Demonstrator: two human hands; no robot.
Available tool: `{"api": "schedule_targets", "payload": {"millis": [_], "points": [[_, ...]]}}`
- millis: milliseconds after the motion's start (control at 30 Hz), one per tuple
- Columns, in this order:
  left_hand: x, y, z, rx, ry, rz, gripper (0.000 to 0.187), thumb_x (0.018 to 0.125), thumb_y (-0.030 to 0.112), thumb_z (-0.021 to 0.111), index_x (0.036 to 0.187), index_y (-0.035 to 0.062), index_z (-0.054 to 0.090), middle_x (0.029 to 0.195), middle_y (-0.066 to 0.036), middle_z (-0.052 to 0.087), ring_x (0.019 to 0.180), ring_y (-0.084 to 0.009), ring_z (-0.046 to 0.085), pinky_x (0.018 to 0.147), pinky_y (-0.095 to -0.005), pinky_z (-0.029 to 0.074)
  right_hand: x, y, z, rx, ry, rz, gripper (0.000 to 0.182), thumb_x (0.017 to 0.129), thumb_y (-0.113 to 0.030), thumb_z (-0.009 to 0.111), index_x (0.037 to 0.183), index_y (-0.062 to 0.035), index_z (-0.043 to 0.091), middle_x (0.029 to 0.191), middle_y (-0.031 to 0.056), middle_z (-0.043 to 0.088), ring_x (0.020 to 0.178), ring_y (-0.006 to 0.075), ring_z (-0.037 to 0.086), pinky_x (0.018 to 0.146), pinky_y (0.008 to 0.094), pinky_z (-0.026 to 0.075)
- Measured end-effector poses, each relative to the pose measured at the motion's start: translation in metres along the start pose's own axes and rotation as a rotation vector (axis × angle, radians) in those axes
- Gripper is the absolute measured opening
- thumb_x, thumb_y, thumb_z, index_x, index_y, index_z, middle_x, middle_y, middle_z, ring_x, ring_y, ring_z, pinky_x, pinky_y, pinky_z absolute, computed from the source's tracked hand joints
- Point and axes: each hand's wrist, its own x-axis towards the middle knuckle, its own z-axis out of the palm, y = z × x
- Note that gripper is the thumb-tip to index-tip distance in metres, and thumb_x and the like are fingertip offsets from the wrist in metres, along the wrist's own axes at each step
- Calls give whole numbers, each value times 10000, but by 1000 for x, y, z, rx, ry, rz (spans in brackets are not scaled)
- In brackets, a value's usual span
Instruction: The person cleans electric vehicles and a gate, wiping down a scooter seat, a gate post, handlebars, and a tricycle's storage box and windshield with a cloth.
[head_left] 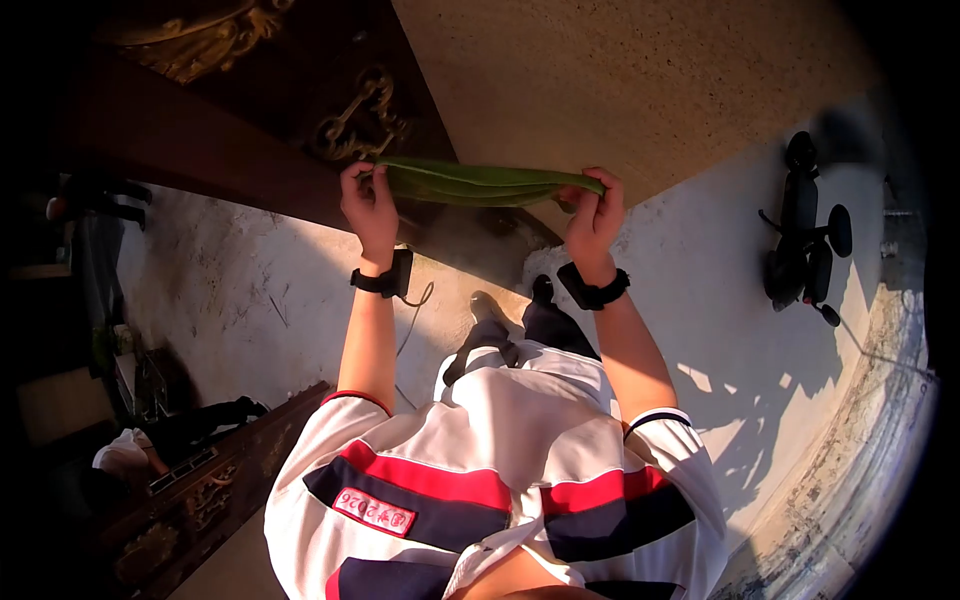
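Note:
A long green leaf [480, 184] is stretched flat between my two hands, out in front of my chest. My left hand [368, 203] is closed on its left end and my right hand [594, 215] is closed on its right end. Each wrist carries a black band. Below the leaf I see my own white, red and navy shirt [500, 470] and my dark shoes [515, 305] on the pale concrete ground [720, 300].
A dark carved wooden panel with gilt ornaments [300, 100] stands ahead on the left beside a tan wall [620, 80]. A small black wheeled vehicle [805, 235] is parked at the right. More carved wood and clutter [180, 480] lie at the lower left.

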Motion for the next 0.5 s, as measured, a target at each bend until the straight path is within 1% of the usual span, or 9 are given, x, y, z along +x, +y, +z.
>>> {"api": "schedule_targets", "payload": {"millis": [33, 133, 167, 267, 300, 400, 500], "points": [[-6, 4, 13, -4, -10, 66, 110, 956, 32, 602, 1043, 22, 535, 809, -28, 627, 671, -47, 534, 571, -201, 399, 0, -1, -18, -26, 43, -19, 171, 983, 25, 403, 1111, 18, 515, 886, 96, 642, 736, 140, 644, 695, 273, 545], [-26, 28, 44, -88, -57, 69, 101, 960, 35, 597, 1031, 22, 528, 813, -31, 626, 660, -47, 517, 573, -199, 395, 0, -3, -62, -79, 149, -81, 171, 979, 19, 403, 1104, 13, 519, 898, 93, 624, 738, 139, 641, 709, 271, 549], [-31, 38, 50, -76, -83, 45, 99, 961, 37, 595, 1024, 17, 522, 804, -31, 624, 681, -54, 550, 597, -196, 423, 2, -5, -72, -92, 174, -108, 173, 978, 17, 402, 1103, 10, 522, 904, 94, 623, 747, 140, 642, 710, 269, 549], [-50, 64, 77, -191, -125, 94, 124, 981, 68, 584, 1070, 29, 507, 862, -42, 630, 786, -87, 617, 720, -219, 477, 14, -15, -107, -75, 210, -175, 182, 973, 15, 400, 1099, 11, 531, 927, 99, 623, 779, 143, 642, 706, 269, 547], [-58, 73, 88, -182, -140, 117, 123, 981, 64, 580, 1071, 27, 504, 864, -45, 631, 788, -89, 619, 721, -221, 480, 15, -19, -123, -65, 219, -193, 185, 971, 16, 399, 1098, 12, 534, 936, 101, 624, 789, 144, 642, 703, 271, 546], [-85, 103, 126, -164, -178, 151, 118, 982, 52, 571, 1071, 22, 499, 869, -50, 633, 795, -96, 625, 723, -225, 487, 22, -25, -178, -90, 196, -107, 193, 970, 10, 411, 1110, 11, 544, 966, 107, 626, 814, 147, 638, 707, 276, 550], [-116, 133, 168, -149, -188, 170, 115, 978, 37, 568, 1067, 20, 498, 876, -51, 635, 805, -97, 629, 726, -225, 487, 29, -23, -240, -89, 207, -93, 192, 967, 6, 436, 1122, 13, 550, 970, 108, 631, 803, 148, 632, 710, 276, 538]]}}
